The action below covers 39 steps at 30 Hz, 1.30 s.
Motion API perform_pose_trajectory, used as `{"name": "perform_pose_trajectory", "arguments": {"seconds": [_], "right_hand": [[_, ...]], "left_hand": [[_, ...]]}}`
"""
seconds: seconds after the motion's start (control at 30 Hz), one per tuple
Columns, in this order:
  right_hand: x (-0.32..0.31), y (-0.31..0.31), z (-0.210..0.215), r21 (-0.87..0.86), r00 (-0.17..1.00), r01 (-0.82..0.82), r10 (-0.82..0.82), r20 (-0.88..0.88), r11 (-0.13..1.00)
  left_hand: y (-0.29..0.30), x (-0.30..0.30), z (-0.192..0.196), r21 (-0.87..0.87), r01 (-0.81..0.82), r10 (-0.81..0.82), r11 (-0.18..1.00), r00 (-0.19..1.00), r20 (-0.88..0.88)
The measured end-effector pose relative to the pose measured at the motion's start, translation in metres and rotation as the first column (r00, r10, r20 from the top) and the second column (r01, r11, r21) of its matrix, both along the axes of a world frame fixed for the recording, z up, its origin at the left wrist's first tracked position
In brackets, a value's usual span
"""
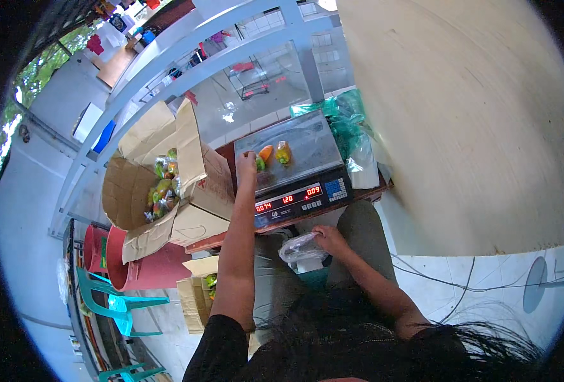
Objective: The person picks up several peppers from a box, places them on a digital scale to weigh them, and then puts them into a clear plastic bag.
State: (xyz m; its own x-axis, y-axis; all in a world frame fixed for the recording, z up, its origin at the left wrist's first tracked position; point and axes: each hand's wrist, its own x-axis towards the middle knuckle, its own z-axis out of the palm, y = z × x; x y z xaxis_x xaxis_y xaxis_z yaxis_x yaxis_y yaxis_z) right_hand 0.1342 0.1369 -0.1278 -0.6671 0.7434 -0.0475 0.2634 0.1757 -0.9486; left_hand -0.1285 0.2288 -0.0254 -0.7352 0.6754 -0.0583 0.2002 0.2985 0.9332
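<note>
My left hand is over the left side of the weighing scale's metal plate. Its fingers close at a small green pepper, which the hand partly hides. Beside that pepper lie an orange pepper and a yellow-orange pepper. Lower down, above my lap, my right hand pinches the edge of a clear plastic bag. The bag hangs crumpled to the left of that hand; I cannot make out its contents. Red digits glow on the scale's front panel.
An open cardboard box with bagged peppers stands left of the scale. Green plastic bags lie behind it at the right. A smaller box, red bins and a teal chair are lower left. A beige panel stands right.
</note>
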Motion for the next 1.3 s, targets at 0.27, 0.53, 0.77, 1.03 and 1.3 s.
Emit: {"name": "perform_pose_trajectory", "arguments": {"seconds": [0.27, 0.53, 0.77, 1.03, 1.3], "right_hand": [[-0.006, -0.007, 0.009, 0.028, 0.999, -0.020, 0.021, -0.050, 0.999], [-0.007, -0.011, 0.015, -0.005, 0.999, -0.005, 0.005, -0.033, 1.000], [-0.007, -0.012, 0.014, 0.039, 0.999, 0.006, -0.004, -0.049, 0.999], [-0.004, -0.008, 0.015, -0.026, 0.999, -0.037, 0.038, 0.014, 0.999], [-0.005, -0.009, 0.009, -0.091, 0.998, -0.050, 0.047, -0.036, 0.995]], "left_hand": [[0.007, 0.031, -0.013, 0.122, 0.014, 0.059, 0.992, 0.818, -0.572], [-0.004, 0.026, -0.009, 0.019, 0.021, 0.002, 1.000, 0.596, -0.803], [-0.010, 0.017, -0.016, 0.100, -0.023, 0.102, 0.995, 0.347, -0.932], [-0.007, 0.035, -0.029, -0.002, -0.136, 0.070, 0.991, 0.525, -0.848], [-0.019, 0.037, -0.018, 0.154, -0.294, 0.285, 0.943, 0.479, -0.830]]}}
